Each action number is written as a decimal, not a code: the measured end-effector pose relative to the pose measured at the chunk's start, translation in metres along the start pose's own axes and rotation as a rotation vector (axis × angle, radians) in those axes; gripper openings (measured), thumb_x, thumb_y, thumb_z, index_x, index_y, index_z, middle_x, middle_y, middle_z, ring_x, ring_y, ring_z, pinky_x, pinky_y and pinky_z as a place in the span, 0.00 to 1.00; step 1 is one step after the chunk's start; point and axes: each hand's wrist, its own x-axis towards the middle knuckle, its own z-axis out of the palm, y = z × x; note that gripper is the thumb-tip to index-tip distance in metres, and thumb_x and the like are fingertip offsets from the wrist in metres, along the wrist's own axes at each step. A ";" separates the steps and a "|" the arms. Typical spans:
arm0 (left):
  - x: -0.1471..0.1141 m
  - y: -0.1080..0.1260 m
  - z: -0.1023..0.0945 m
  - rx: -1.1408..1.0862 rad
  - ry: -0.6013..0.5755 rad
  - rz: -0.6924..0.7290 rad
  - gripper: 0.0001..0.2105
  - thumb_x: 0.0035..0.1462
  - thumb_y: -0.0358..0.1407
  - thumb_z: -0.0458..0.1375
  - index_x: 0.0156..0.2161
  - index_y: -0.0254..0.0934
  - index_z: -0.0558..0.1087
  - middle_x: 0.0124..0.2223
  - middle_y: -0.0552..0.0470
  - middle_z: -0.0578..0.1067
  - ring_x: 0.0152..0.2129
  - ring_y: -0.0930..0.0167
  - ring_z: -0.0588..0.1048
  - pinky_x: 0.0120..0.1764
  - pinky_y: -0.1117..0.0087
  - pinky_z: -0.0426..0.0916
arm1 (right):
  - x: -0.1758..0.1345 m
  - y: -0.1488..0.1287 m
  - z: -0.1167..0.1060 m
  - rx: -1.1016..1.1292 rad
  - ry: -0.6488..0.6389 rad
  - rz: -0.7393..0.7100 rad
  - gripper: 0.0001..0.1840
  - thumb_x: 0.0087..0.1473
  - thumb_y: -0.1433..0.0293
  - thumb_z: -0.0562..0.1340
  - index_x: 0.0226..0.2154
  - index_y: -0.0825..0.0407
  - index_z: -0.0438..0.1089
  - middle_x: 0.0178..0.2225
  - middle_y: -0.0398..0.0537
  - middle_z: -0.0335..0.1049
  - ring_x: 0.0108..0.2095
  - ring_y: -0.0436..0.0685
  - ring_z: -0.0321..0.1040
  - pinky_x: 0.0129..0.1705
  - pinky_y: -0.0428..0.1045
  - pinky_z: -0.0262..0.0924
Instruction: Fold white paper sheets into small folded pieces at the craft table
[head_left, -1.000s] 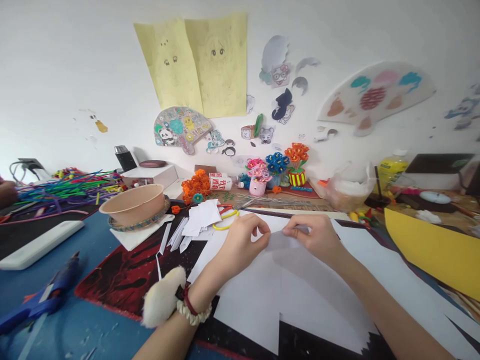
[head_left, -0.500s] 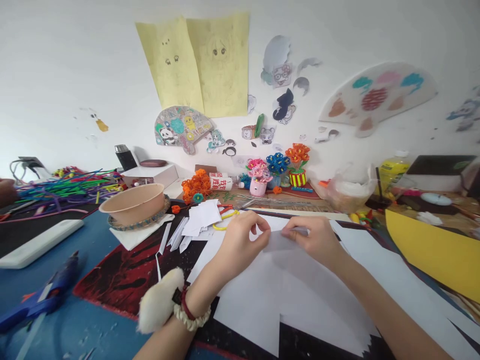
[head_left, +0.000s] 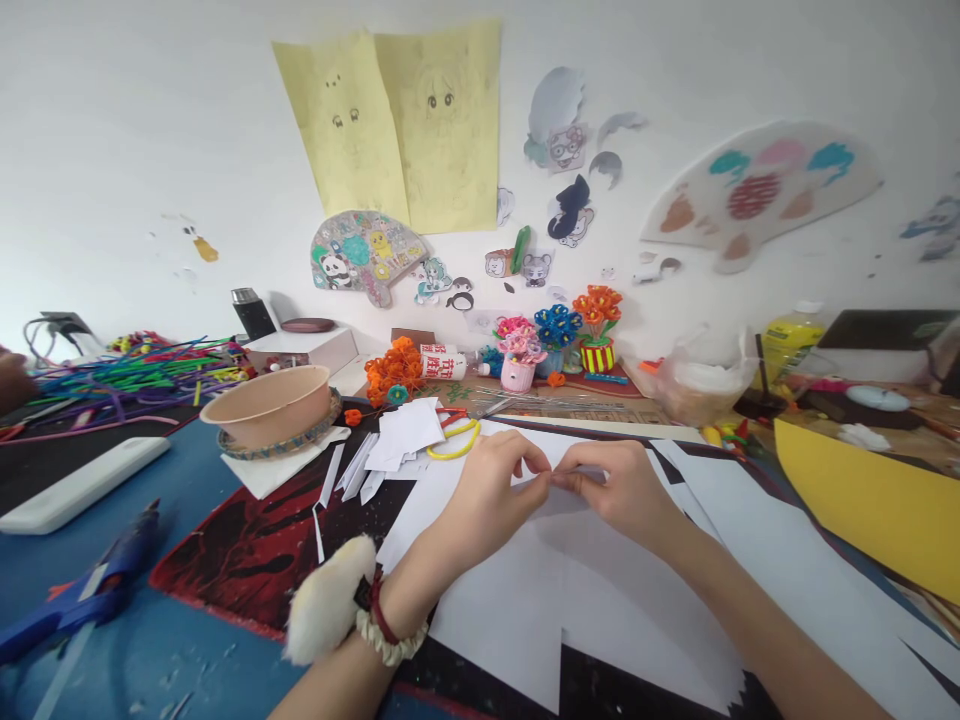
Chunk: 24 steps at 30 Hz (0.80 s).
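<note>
Above the white paper sheets [head_left: 510, 620], my left hand [head_left: 499, 490] and my right hand [head_left: 626, 490] meet fingertip to fingertip. A small thin piece of paper [head_left: 592, 471] is pinched in my right thumb and fingers, mostly hidden by them. My left thumb and forefinger close at the same spot, seemingly on the paper's end. A scrunchie [head_left: 390, 640] and a fluffy cream-coloured piece [head_left: 330, 605] are on my left wrist. Left of the hands lie cut white paper pieces [head_left: 405, 435] and yellow-handled scissors [head_left: 455, 450].
A beige bowl [head_left: 266, 405] stands at the left, with a blue glue gun [head_left: 97, 590] and a white bar-shaped object [head_left: 86, 485] nearby. Pipe cleaners [head_left: 142, 370] pile up behind. Pipe-cleaner flowers [head_left: 519, 350] line the back; yellow sheet [head_left: 870, 510] at right. Another person's hand [head_left: 13, 380] shows far left.
My two hands have come together; the gap between their fingertips has closed. My right hand has shifted slightly left, and my left hand slightly right.
</note>
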 end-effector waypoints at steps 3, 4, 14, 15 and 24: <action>0.001 0.000 -0.001 0.009 0.001 -0.006 0.04 0.51 0.26 0.57 0.28 0.36 0.70 0.30 0.54 0.72 0.28 0.72 0.67 0.33 0.71 0.59 | 0.000 0.003 -0.004 -0.009 0.027 0.011 0.10 0.52 0.73 0.61 0.21 0.51 0.71 0.21 0.41 0.72 0.23 0.51 0.65 0.25 0.45 0.56; 0.001 -0.001 -0.001 0.006 0.008 -0.006 0.04 0.51 0.26 0.57 0.28 0.36 0.70 0.29 0.54 0.72 0.28 0.73 0.67 0.33 0.71 0.59 | 0.000 0.003 -0.005 -0.010 0.037 0.017 0.10 0.52 0.72 0.61 0.21 0.51 0.71 0.21 0.41 0.72 0.23 0.51 0.66 0.25 0.45 0.57; 0.001 0.000 0.001 -0.012 0.000 -0.002 0.04 0.50 0.25 0.57 0.27 0.36 0.69 0.30 0.54 0.73 0.29 0.72 0.68 0.34 0.70 0.61 | -0.001 0.001 -0.001 0.000 0.024 -0.018 0.10 0.51 0.74 0.61 0.21 0.52 0.71 0.20 0.41 0.71 0.22 0.50 0.64 0.24 0.45 0.56; 0.001 0.000 0.001 -0.009 -0.004 -0.005 0.04 0.50 0.25 0.57 0.27 0.36 0.69 0.30 0.54 0.73 0.29 0.72 0.68 0.34 0.70 0.61 | -0.001 0.000 0.000 0.001 0.025 -0.019 0.10 0.51 0.74 0.61 0.21 0.52 0.71 0.20 0.41 0.71 0.22 0.50 0.64 0.24 0.45 0.56; 0.002 -0.001 -0.005 0.003 0.021 -0.018 0.03 0.51 0.27 0.56 0.28 0.36 0.69 0.31 0.54 0.73 0.28 0.72 0.66 0.34 0.70 0.61 | 0.000 0.007 -0.016 -0.007 0.109 0.042 0.10 0.51 0.71 0.61 0.20 0.51 0.71 0.22 0.42 0.73 0.24 0.52 0.67 0.26 0.46 0.57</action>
